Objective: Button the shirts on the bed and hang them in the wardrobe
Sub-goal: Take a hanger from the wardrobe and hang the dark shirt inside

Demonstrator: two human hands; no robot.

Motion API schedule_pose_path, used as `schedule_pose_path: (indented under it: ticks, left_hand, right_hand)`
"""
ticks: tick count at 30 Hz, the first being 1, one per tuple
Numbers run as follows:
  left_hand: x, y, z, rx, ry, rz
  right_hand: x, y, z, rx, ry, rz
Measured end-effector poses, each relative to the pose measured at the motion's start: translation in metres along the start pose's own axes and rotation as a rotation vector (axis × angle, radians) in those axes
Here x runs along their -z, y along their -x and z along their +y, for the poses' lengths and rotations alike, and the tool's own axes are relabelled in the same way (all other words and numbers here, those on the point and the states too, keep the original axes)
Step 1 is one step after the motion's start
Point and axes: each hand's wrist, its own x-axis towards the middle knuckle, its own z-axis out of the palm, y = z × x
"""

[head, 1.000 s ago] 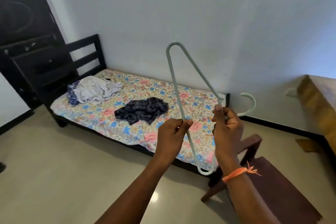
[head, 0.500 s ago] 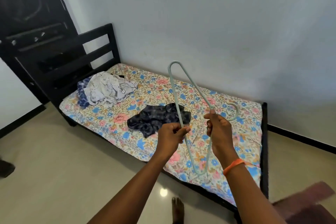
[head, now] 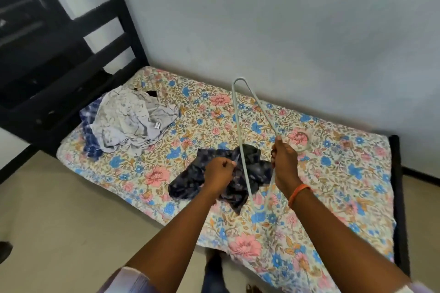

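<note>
I hold a pale green plastic hanger (head: 252, 104) upright over the bed (head: 333, 173). My left hand (head: 220, 171) grips its long bar. My right hand (head: 283, 162) grips it near the neck, and the hook (head: 306, 143) points right. Below my hands lies a crumpled dark blue patterned shirt (head: 197, 178) on the floral sheet. A rumpled light grey shirt (head: 133, 121) sits near the headboard, on top of a blue-and-white garment (head: 89, 133).
The black slatted headboard (head: 114, 40) stands at the left against the pale wall. A dark door or wardrobe front (head: 26, 7) fills the upper left. Beige floor (head: 71, 221) runs along the bed's near side. My feet (head: 214, 266) show at the bed's edge.
I have come closer to the bed and now look down on it. The hanger, still in both hands, sits over the dark shirt. The chair at the right has left the view.
</note>
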Motion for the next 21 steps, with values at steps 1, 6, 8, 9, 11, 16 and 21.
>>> schedule_pose_path:
  ticks: [1,6,8,9,11,16,21]
  left_hand:
    - [0.0,-0.031,-0.003,-0.007,-0.044,-0.037]
    - [-0.012,-0.176,-0.042,0.028,-0.313,-0.177]
    - [-0.024,-0.222,-0.053,0.03,-0.374,-0.207]
    - [-0.035,-0.25,-0.064,0.019,-0.4,-0.218]
    - [-0.056,-0.292,-0.086,0.002,-0.467,-0.238]
    - [-0.108,-0.356,-0.112,0.128,-0.59,-0.37]
    - [-0.138,-0.387,-0.148,0.091,-0.754,-0.479]
  right_hand:
    - [-0.014,-0.024,0.006,-0.04,0.027,-0.005]
    - [-0.063,-0.134,0.05,-0.19,0.201,0.04]
    - [-0.075,-0.168,0.064,-0.231,0.237,0.06]
    - [-0.08,-0.188,0.072,-0.247,0.238,0.083]
    - [-0.089,-0.22,0.084,-0.255,0.235,0.124]
    - [-0.095,-0.278,0.123,-0.339,0.039,0.237]
    - [-0.091,-0.29,0.153,-0.439,-0.138,0.312]
